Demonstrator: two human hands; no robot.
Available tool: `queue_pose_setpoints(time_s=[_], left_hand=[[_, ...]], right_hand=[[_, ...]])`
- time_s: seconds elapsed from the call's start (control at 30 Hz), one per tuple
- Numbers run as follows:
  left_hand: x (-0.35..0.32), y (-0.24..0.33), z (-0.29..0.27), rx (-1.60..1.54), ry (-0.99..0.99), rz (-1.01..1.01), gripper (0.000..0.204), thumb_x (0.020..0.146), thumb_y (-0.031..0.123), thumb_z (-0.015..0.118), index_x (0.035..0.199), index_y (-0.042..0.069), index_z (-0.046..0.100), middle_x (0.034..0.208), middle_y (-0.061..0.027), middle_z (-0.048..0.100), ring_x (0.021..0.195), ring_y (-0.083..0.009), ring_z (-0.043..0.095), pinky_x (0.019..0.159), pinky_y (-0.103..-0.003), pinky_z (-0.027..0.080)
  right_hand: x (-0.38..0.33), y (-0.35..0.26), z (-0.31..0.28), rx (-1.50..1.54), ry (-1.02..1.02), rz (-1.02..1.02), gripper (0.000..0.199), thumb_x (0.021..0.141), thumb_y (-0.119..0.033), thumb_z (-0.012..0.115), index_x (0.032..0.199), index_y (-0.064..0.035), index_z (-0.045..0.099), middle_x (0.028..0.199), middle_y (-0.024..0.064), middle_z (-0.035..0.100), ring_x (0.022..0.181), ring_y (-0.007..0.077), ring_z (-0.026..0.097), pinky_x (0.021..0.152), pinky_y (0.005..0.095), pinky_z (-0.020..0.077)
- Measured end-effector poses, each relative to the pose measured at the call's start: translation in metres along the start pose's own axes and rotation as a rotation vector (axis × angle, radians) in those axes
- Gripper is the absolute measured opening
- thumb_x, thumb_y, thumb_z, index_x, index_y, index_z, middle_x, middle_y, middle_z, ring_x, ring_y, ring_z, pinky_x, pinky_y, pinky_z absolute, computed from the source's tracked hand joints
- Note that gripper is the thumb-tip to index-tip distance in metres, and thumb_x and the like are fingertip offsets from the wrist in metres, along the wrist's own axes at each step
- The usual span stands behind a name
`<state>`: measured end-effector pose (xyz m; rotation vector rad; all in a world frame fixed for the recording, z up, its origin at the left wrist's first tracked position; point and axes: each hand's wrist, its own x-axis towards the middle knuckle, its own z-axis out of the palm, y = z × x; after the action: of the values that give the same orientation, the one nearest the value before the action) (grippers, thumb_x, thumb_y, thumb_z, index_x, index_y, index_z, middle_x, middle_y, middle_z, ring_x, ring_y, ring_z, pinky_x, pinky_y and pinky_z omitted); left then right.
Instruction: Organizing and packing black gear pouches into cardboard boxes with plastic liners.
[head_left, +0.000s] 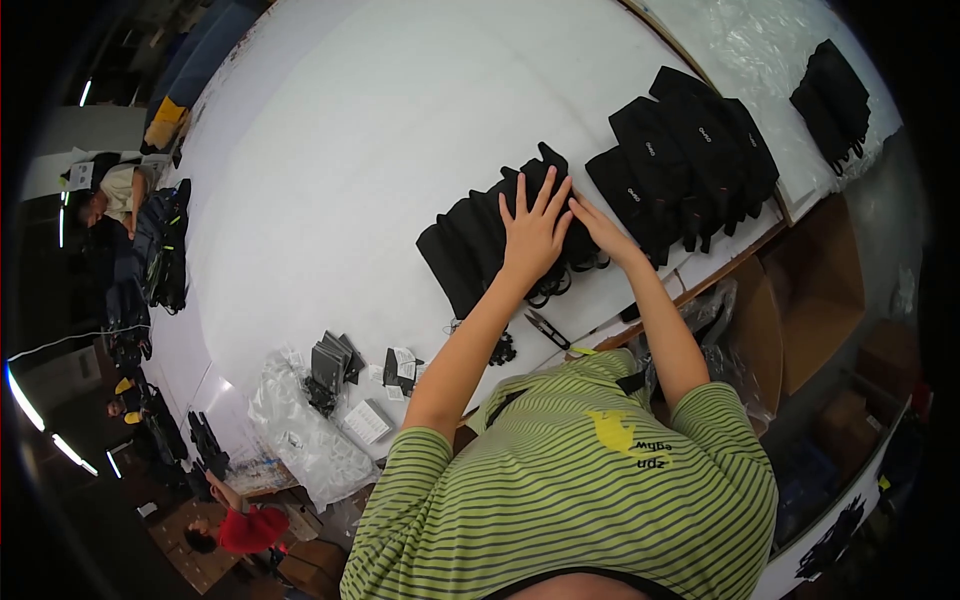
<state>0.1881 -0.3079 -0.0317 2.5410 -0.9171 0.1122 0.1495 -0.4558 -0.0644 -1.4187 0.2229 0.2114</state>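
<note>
The left hand lay flat with its fingers spread wide on a row of black fabric pouches fanned out and overlapping near the front of the white table, gripping nothing, only pressing down. The right hand rested just beside it on the right end of the same row, its fingers held close together and flat against the cloth; whether they pinched an edge could not be told. Black cords or loops trailed out from under the row toward the person. The likeliest slip, as a judgement, was that pressure from the two palms would push the overlapped pouches sideways, so that the fan slid apart or bunched up, since the fabric lay loose on a smooth top. The trailing cords could also catch on a wrist and drag a pouch with them. A second stack of black pouches sat near on the right, close enough that a sweep of the right forearm might have knocked it out of order. A small pair of black snips lay just in front of the row, near the table edge, and a careless drawing back of the arm could have brushed them off. Small tags and packets lay farther left, well apart.
</note>
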Motion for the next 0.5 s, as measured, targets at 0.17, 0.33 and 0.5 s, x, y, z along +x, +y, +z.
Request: queue_pose_setpoints(time_s=[0.17,0.33,0.5], left_hand=[[-0.005,-0.01,0.003,0.101,-0.001,-0.004,0.045,0.092,0.032,0.047,0.136,0.026,0.04,0.146,0.001,0.03,0.134,-0.0302,0.026,0.101,-0.064,0.013],[-0.008,-0.013,0.008,0.122,0.018,-0.01,0.045,0.091,0.035,0.048,0.135,0.026,0.042,0.144,0.0011,0.033,0.133,-0.0294,0.028,0.101,-0.064,0.014],[-0.005,-0.01,0.013,0.13,0.044,0.002,0.044,0.09,0.037,0.05,0.133,0.026,0.045,0.143,0.0011,0.035,0.132,-0.0289,0.029,0.101,-0.064,0.015]], right_hand=[[0.0,-0.003,0.014,0.116,0.073,0.24,0.063,0.093,-0.04,0.046,0.139,0.0009,0.03,0.147,0.0154,0.024,0.137,0.026,0.021,0.109,0.0295,0.0182],[0.007,-0.049,-0.025,-1.131,0.702,-0.401,0.037,0.071,-0.019,0.067,0.107,-0.0158,0.062,0.123,0.0095,0.05,0.119,0.0294,0.04,0.1,0.0438,0.0298],[-0.003,-0.052,-0.077,-1.539,0.715,-0.048,0.069,0.068,-0.022,0.073,0.131,-0.0231,0.044,0.139,0.0169,0.032,0.124,0.0347,0.033,0.101,0.0459,0.0297]])
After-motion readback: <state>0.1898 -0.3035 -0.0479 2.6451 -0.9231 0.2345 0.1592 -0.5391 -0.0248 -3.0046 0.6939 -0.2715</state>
